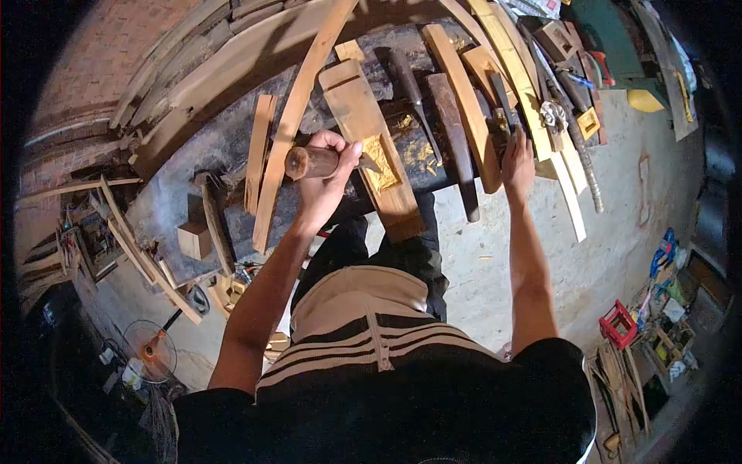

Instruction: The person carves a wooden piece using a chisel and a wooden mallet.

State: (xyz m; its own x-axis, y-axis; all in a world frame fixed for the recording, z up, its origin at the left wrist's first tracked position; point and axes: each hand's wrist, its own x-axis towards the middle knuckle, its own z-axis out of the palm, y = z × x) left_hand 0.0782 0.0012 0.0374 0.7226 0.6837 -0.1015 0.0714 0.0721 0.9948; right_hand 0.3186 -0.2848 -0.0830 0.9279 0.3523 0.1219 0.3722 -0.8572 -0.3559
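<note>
My left hand [331, 174] is closed around the thick wooden handle of a chisel [309, 164]. Its blade points right, over a shallow recess in a wooden block [359, 104]. Curled yellow shavings [379, 155] lie in that recess. The block slants across the bench, its near end close to my legs. Further right, my right hand [519, 164] has its fingers closed at the near end of a dark slim tool [501, 97]; the fingers partly hide that end. Left of this hand are a long wooden strip [464, 100] and a dark wooden bar [454, 139].
A dark-handled chisel [413, 89] lies right of the block amid loose shavings. Long planks [297, 100] lie on the left, and a yellow board [514, 54] lies at the right. A fan [149, 352] and a red crate [618, 325] stand on the floor.
</note>
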